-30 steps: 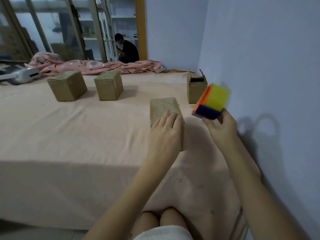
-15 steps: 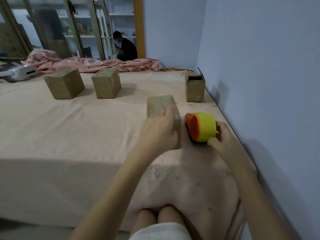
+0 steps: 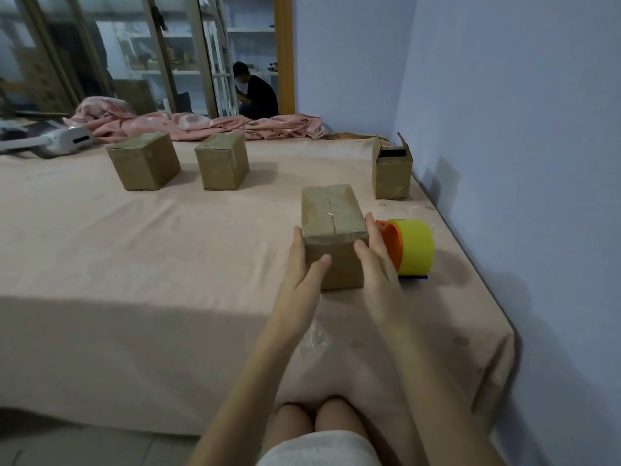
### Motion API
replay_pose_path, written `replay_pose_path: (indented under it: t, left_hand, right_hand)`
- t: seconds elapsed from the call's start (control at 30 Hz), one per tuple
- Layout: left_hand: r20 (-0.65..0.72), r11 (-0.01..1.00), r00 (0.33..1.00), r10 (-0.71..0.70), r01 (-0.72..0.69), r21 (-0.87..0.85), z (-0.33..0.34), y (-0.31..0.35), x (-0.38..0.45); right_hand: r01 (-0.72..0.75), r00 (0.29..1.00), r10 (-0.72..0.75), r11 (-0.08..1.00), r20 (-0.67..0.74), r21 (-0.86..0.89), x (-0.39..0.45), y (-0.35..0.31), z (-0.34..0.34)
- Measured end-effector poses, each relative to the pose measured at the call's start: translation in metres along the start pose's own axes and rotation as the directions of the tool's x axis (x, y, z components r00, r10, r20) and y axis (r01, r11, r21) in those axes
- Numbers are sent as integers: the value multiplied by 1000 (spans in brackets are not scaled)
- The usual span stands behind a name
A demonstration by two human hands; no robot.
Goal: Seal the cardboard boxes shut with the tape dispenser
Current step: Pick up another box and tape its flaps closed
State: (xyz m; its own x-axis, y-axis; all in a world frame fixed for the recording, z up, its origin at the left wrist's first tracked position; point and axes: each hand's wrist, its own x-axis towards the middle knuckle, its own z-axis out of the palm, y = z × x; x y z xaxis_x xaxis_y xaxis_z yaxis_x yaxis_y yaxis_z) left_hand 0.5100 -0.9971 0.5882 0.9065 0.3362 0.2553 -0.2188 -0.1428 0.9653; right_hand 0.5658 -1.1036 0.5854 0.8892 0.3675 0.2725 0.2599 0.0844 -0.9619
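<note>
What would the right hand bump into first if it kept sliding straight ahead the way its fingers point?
Probably nothing soon: the right hand points between the near box and tape dispenser; the open box stands slightly right of that line.

I count four cardboard boxes on the bed. One box (image 3: 331, 227) is right in front of me, one box (image 3: 143, 161) is far back on the left, one box (image 3: 222, 160) is next to that one, and one open box (image 3: 392, 169) is by the wall. Three boxes have their tops closed and one has its flaps up. I see one tape dispenser (image 3: 408, 247), orange and yellow. I have two hands out, my left hand (image 3: 302, 264) and my right hand (image 3: 378, 264). There is one pink blanket (image 3: 201, 124) at the back, one white machine (image 3: 64, 141) on the left, and one other person (image 3: 257, 92) far away.
</note>
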Motion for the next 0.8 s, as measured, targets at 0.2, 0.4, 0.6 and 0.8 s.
replay_pose_path:
  t: [0.2,0.4,0.6,0.8]
  left_hand:
    - [3,1000,1000,25,-25,-7,3,0,5]
    - [-40,993,995,94,-96,-68,-24,-2,3]
    - [-232,988,960,155,-151,35,-20,-16,4]
    - [-325,978,923,205,-178,110,-12,-19,6]
  right_hand:
    - [1,1000,-2,998,19,64,-3,2,-3]
    - [100,991,-89,989,-101,108,1,0,-33]
    - [222,969,-218,975,-116,20,1,2,-25]
    - [261,925,-275,962,-262,-85,1,12,-11]
